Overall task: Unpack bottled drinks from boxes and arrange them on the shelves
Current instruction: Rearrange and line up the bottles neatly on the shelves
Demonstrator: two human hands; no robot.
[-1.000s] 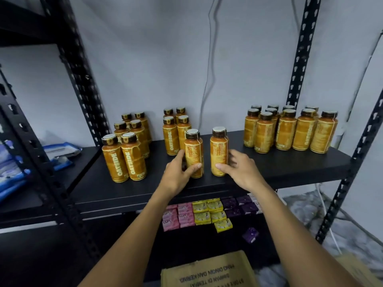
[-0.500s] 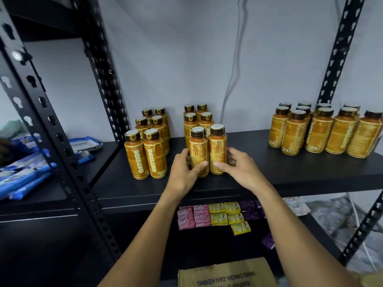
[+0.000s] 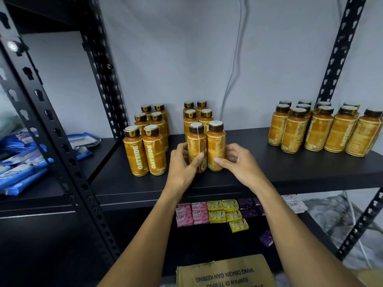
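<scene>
Bare shelf point(image 3: 253, 137) lies open at centre-right, between the middle bottle rows point(image 3: 216, 141) and the right cluster point(image 3: 319, 133). The left cluster point(image 3: 154, 154) and black upright point(image 3: 68, 154) crowd the left side.

You can read OATSIDE in big pale letters up the two front left bottles point(image 3: 135, 156) and up one bottle on the right point(image 3: 343, 135). The middle front bottles point(image 3: 216, 146) show only tiny print, too small to read. Below, the pink packs point(image 3: 183, 219) and a white pack point(image 3: 294, 204) say LUX. The cardboard box point(image 3: 226, 274) says, upside down to you, SIMPAN DI TEMPAT YANG DINGIN DAN KERING.
</scene>
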